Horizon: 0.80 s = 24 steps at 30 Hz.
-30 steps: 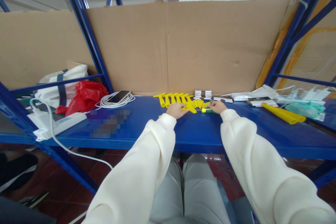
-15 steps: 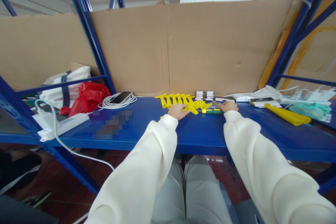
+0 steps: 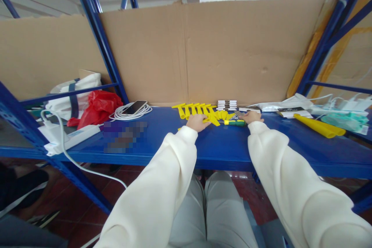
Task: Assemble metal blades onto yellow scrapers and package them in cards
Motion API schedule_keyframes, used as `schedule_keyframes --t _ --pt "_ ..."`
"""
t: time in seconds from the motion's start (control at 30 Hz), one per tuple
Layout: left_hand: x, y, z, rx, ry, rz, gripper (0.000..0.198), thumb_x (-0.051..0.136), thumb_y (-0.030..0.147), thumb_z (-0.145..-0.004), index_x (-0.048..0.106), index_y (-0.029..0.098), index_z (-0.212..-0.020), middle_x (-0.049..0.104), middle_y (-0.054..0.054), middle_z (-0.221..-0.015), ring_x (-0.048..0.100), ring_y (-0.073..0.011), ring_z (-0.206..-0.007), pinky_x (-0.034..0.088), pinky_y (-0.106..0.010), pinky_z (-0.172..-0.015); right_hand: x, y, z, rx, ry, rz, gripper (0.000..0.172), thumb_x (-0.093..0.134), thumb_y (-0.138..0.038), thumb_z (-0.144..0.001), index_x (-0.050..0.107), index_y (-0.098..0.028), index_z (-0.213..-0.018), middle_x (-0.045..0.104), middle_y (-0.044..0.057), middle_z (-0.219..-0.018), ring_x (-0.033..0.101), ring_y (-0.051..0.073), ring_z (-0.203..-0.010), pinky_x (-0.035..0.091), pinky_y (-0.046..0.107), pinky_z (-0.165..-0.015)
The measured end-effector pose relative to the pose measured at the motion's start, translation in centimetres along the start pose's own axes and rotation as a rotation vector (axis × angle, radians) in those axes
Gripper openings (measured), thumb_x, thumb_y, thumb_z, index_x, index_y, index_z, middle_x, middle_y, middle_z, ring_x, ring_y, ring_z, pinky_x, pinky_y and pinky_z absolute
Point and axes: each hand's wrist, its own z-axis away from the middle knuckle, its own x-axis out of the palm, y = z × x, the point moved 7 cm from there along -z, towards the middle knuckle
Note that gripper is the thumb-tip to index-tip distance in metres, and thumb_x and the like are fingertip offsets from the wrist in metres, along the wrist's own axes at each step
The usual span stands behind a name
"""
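Note:
A row of yellow T-shaped plastic pieces (image 3: 193,109) lies on the blue shelf (image 3: 221,143) in front of a cardboard wall. My left hand (image 3: 197,122) rests closed on the near end of that pile, fingers on a yellow piece (image 3: 214,121). My right hand (image 3: 251,116) lies just right of a green and yellow tool (image 3: 234,123) and reaches towards a small dark and white card (image 3: 247,110); its fingertips are too small to read. A stack of small white and dark packs (image 3: 226,104) stands behind the pile.
A phone on a coiled white cable (image 3: 130,110), a red bag (image 3: 97,109), a white bag and a white power strip (image 3: 68,137) lie to the left. A long yellow tube (image 3: 318,126), papers and a teal pack lie to the right. Blue rack uprights frame both sides.
My right hand moved right, off the green and yellow tool towards the small card. My left hand stayed on the yellow pieces. The view shifted slightly.

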Motion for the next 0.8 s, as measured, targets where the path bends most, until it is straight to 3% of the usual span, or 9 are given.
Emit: schedule_keyframes --t 0.43,0.57,0.8 --pt "-0.1 0.2 0.1 -0.017 -0.019 -0.065 0.038 0.056 0.042 -0.099 0.074 0.023 -0.125 0.075 -0.008 -0.129 0.067 -0.0272 -0.124 0.05 -0.035 -0.104 -0.4 0.0 0.9 0.11 -0.048 -0.008 0.029 0.076 -0.03 -0.078 0.076 -0.017 -0.104 0.067 0.018 -0.132 0.052 0.036 -0.135 0.044 0.051 -0.108" --pt "-0.2 0.2 0.2 -0.018 -0.016 -0.055 0.037 0.057 0.043 -0.098 0.075 0.023 -0.124 0.075 -0.008 -0.128 0.066 -0.0264 -0.124 0.05 -0.034 -0.104 -0.5 0.1 0.6 0.096 -0.018 -0.06 0.023 0.076 -0.028 -0.074 0.076 -0.017 -0.094 0.069 0.018 -0.124 0.054 0.037 -0.132 0.045 0.053 -0.106" --pt "-0.1 0.1 0.1 -0.022 -0.019 -0.04 0.039 0.057 0.044 -0.098 0.074 0.022 -0.126 0.075 -0.008 -0.128 0.066 -0.0271 -0.124 0.049 -0.036 -0.105 -1.4 0.3 0.7 0.098 0.011 -0.183 0.027 0.077 -0.043 -0.076 0.073 -0.016 -0.079 0.068 0.022 -0.115 0.052 0.04 -0.13 0.041 0.06 -0.106"
